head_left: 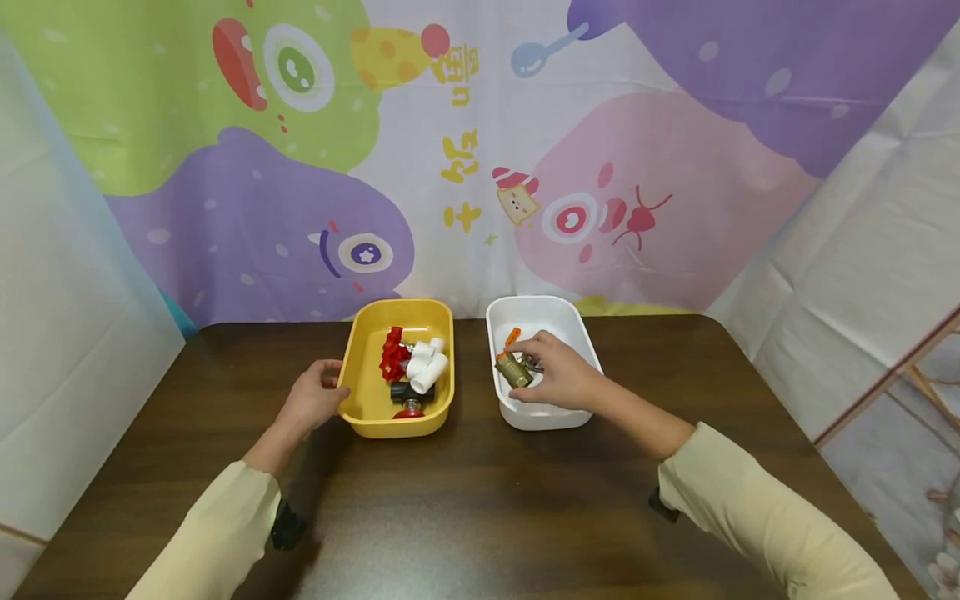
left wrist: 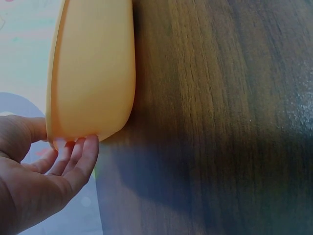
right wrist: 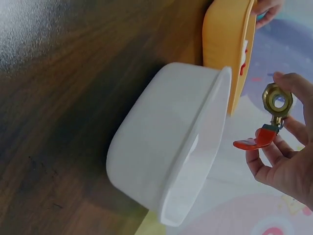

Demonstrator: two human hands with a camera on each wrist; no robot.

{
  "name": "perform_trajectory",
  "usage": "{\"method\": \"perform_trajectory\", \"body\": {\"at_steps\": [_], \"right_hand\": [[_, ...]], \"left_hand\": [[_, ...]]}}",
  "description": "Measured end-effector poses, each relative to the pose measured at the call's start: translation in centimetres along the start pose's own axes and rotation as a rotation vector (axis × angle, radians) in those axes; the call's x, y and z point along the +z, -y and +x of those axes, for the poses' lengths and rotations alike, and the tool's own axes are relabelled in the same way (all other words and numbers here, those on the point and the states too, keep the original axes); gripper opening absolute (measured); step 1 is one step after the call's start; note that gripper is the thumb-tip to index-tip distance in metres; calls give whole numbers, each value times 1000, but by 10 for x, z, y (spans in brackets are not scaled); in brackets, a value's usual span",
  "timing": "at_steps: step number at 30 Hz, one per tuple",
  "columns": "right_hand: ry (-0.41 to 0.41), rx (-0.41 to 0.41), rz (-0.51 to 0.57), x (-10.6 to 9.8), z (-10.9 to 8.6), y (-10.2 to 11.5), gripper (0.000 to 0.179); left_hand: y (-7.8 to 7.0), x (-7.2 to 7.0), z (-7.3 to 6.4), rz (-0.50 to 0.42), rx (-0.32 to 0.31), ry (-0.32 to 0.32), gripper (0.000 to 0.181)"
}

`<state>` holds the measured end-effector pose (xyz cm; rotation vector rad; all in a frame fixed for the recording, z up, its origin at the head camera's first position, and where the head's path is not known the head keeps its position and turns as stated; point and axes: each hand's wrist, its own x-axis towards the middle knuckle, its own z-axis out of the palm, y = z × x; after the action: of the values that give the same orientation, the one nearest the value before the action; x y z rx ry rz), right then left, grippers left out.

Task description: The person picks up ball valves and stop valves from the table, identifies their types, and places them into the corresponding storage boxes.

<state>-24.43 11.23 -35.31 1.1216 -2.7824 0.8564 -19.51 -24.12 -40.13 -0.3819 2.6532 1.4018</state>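
My right hand (head_left: 558,372) holds a brass ball valve (head_left: 514,370) with an orange-red lever over the white bin (head_left: 543,417). In the right wrist view the valve (right wrist: 278,99) hangs between thumb and fingers above the bin's rim, its round bore facing the camera and its lever (right wrist: 257,140) below. At the left side of the yellow bin (head_left: 360,400), my left hand (head_left: 313,398) grips the rim. Its thumb lies at the edge and the fingers press on the outer wall, as the left wrist view shows with the hand (left wrist: 54,171) at the bin's end.
Inside the yellow bin lie white pipe fittings (head_left: 427,367), red handwheels (head_left: 393,354) and a black tee-shaped fitting (head_left: 408,392). Both bins stand side by side at the back of the brown wooden table (head_left: 480,517), close to a printed cartoon curtain (head_left: 465,258).
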Motion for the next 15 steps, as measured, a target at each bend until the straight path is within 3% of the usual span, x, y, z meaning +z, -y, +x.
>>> {"method": "perform_trajectory", "body": {"at_steps": [10,15], "right_hand": [[-66,190,-18,-4,15,-25,59],[-77,248,-27,-3,21,-34,59]], "left_hand": [[0,0,0,-15,18,-2,49],[1,0,0,-19,13,-2,49]]}}
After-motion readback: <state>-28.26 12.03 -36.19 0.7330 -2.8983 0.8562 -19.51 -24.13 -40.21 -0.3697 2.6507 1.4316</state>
